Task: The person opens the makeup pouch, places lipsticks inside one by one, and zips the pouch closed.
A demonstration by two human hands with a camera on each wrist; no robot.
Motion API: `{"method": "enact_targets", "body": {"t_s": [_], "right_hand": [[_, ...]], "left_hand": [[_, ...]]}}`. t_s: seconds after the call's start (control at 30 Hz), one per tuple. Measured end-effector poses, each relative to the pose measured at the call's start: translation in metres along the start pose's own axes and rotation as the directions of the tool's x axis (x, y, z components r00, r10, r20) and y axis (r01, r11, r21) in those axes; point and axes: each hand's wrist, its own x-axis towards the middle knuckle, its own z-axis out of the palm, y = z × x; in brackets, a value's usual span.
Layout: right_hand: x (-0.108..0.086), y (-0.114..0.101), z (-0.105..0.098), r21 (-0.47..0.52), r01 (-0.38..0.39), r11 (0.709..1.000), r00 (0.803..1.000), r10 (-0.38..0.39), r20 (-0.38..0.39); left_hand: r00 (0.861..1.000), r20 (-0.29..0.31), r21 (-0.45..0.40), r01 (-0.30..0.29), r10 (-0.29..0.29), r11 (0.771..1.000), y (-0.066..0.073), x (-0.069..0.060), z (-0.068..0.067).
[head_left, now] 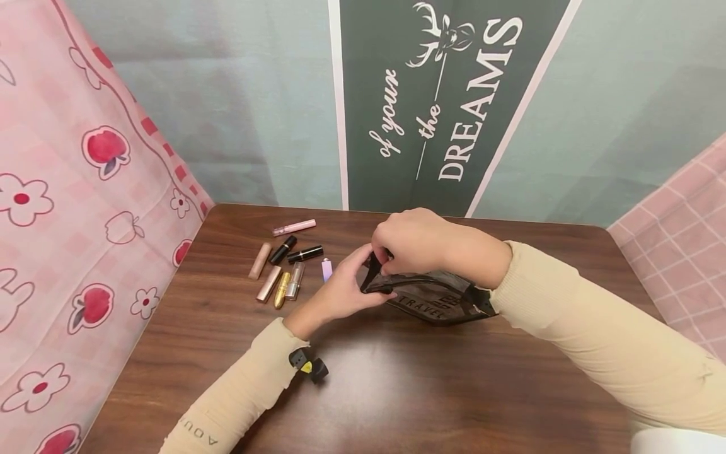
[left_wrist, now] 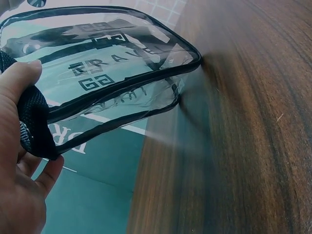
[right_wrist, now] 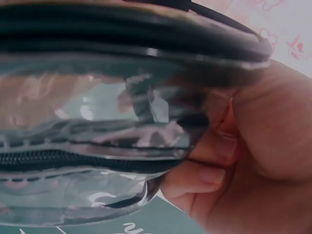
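Note:
A see-through toiletry pouch (head_left: pixel 420 306) with black trim and "TRAVEL" lettering is held tilted above the wooden table. My left hand (head_left: pixel 346 287) grips its left end; in the left wrist view the thumb presses the black woven end piece, with fingers beneath it. From above, my right hand (head_left: pixel 422 243) reaches over the pouch, fingers curled at the same end near the left fingertips. The right wrist view has the zipper (right_wrist: pixel 73 158) running along the clear plastic, right fingers (right_wrist: pixel 209 175) bent around the pouch's end. Whether anything lies inside is hard to tell.
Left of the pouch lie several cosmetics tubes: a pink lip gloss (head_left: pixel 295 227), black lipsticks (head_left: pixel 305 254), rose-coloured tubes (head_left: pixel 269 284), a gold lipstick (head_left: pixel 282 290) and a silver-based one (head_left: pixel 295 281). A purple tube (head_left: pixel 326 269) is partly hidden behind my left hand. Curtains surround the table (head_left: pixel 454 391).

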Motion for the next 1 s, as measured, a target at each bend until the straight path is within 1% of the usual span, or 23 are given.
{"method": "enact_targets", "body": {"t_s": [0.3, 0.5, 0.63, 0.77, 0.9, 1.0], "right_hand": [[0.001, -0.001, -0.002, -0.002, -0.004, 1.000, 0.999, 0.004, 0.044], [0.003, -0.003, -0.004, -0.013, -0.045, 0.999, 0.996, 0.046, 0.079], [0.004, -0.008, -0.006, -0.060, -0.069, 0.996, 0.989, 0.076, 0.124], [0.006, -0.013, -0.010, -0.100, -0.089, 0.991, 0.978, 0.106, 0.181], [0.007, -0.014, -0.011, -0.108, -0.100, 0.989, 0.968, 0.122, 0.220], [0.007, -0.014, -0.011, -0.112, -0.099, 0.989, 0.965, 0.123, 0.231]], "left_hand": [[1.000, -0.009, -0.013, 0.000, 0.000, 1.000, 0.003, 0.001, -0.001], [1.000, -0.004, 0.000, -0.007, 0.007, 1.000, 0.004, 0.001, 0.000], [1.000, -0.006, 0.001, -0.004, 0.004, 1.000, 0.003, 0.002, 0.000], [1.000, -0.006, -0.007, -0.010, 0.010, 1.000, 0.004, 0.002, 0.001], [1.000, -0.004, -0.008, -0.013, 0.013, 1.000, 0.003, 0.003, 0.001], [1.000, -0.003, -0.009, -0.005, 0.005, 1.000, 0.003, 0.002, 0.000]]}}
